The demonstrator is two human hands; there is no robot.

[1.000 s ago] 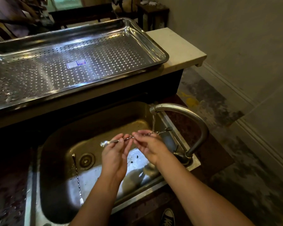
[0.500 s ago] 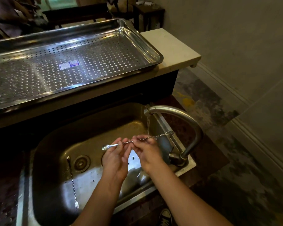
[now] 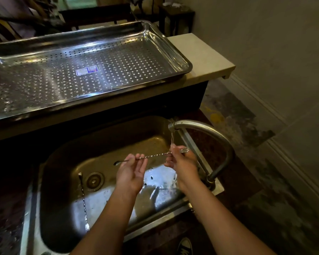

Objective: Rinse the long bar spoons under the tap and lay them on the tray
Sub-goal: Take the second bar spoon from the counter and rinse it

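Note:
A long twisted bar spoon [image 3: 155, 155] lies level over the sink [image 3: 107, 137], its bowl end at the left. My left hand [image 3: 132, 170] has its palm up, fingertips pinching the handle near the bowl. My right hand [image 3: 180, 161] grips the other end under the thin stream from the tap [image 3: 206, 129]. A second bar spoon [image 3: 83, 201] with a small fork tip lies in the sink bottom at the left, beside the drain [image 3: 94, 181]. The perforated steel tray [image 3: 162, 41] sits on the raised counter behind the sink, with only a label sticker on it.
The pale counter [image 3: 204, 57] ends just right of the tray. Right of the sink the floor [image 3: 247, 126] is stained, and a wall runs along it. Dark furniture stands beyond the tray. A shoe [image 3: 184, 246] shows below the sink edge.
My hands have slid apart along the spoon: the right one moved to the end under the stream, and the left palm opened up. The view shifted slightly.

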